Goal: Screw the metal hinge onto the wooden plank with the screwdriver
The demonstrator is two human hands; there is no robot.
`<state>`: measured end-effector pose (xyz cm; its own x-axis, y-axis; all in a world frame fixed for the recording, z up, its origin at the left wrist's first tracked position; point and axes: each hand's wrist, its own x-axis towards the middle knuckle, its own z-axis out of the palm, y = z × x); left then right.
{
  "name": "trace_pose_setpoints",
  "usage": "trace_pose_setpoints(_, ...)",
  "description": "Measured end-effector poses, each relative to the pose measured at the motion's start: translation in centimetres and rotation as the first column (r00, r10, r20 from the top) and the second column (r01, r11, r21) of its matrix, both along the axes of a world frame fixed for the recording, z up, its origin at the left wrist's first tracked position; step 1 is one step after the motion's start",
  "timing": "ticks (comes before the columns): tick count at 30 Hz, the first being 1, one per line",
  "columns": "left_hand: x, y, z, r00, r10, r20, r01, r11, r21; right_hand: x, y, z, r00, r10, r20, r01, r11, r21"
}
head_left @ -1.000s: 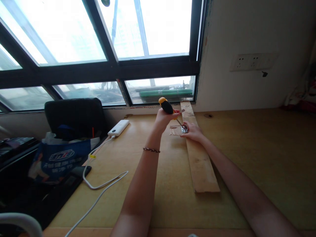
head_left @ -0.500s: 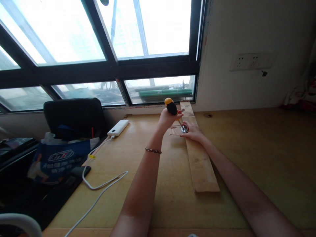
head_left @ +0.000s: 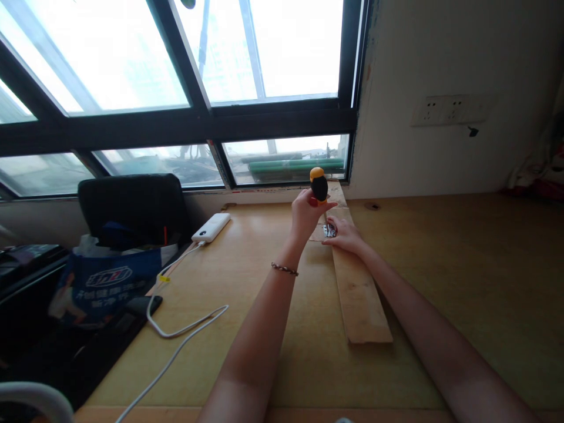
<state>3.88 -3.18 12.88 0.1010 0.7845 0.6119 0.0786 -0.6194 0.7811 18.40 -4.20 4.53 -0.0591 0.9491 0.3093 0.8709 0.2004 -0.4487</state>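
Note:
My left hand [head_left: 307, 212] is closed around a screwdriver [head_left: 319, 185] with a yellow and black handle, held nearly upright. Its shaft runs down to a small shiny metal piece [head_left: 329, 230] on a long wooden board [head_left: 359, 294]. The fingers of my right hand [head_left: 346, 235] grip that metal piece from the right, against the board; its exact kind is too small to tell. Part of a flat brownish piece [head_left: 316, 234] shows beside the board, left of the metal.
The board lies lengthwise on a wooden table [head_left: 211, 364]. A white power bank [head_left: 211, 228] with a white cable [head_left: 189, 335] lies at left. Beyond the table's left edge are a black chair [head_left: 132, 205] and a blue bag [head_left: 114, 282]. A window [head_left: 273, 53] and a wall are behind.
My left hand has shifted slightly right, and the screwdriver has swung from leaning left to nearly upright. My right hand keeps its place on the metal piece.

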Motion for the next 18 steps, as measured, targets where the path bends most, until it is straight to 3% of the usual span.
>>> trace_pose_setpoints(8,-0.2,-0.3,0.4,1.000,-0.007,-0.002,0.007,1.000,0.005,0.1,0.0,0.0,1.000,0.012,-0.006,-0.012,1.000,0.018)
trace_pose_setpoints(13,0.0,-0.2,0.2,0.989,-0.146,-0.025,0.146,0.989,0.001,0.1,0.1,-0.1,1.000,0.006,0.006,-0.006,1.000,0.014)
trace_pose_setpoints(18,0.7,0.5,-1.1,0.981,-0.192,-0.002,0.192,0.981,0.039,0.1,0.1,-0.1,1.000,0.025,0.009,-0.025,0.999,0.026)
